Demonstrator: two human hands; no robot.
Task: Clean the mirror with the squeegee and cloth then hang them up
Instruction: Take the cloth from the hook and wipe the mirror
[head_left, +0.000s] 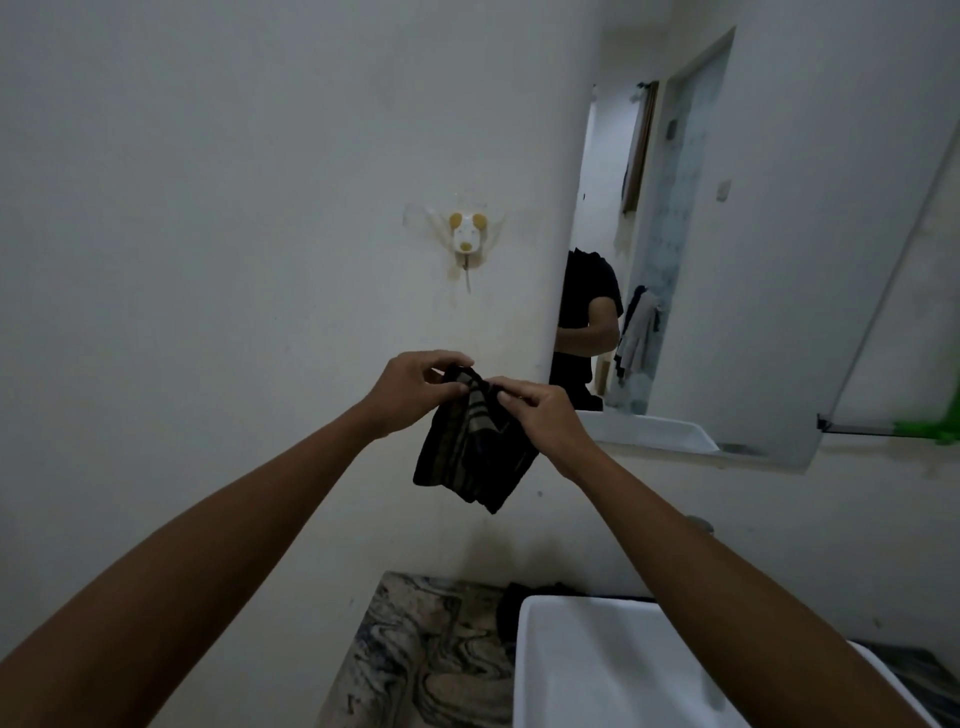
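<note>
Pinching the top edge of the dark striped cloth (475, 452), my left hand (410, 392) and right hand (543, 421) sit close together, fingertips clamped on the fabric from either side. I see the cloth hanging slack beneath both hands, bunched where they grip it. Above the left hand, well apart from it, a small animal-shaped hook (467, 236) is stuck to the wall. Just right of the right hand is the mirror (753, 260). Below the right forearm lies the white sink (597, 670). At the far right I catch a blurred green shape (935, 423), possibly the squeegee.
</note>
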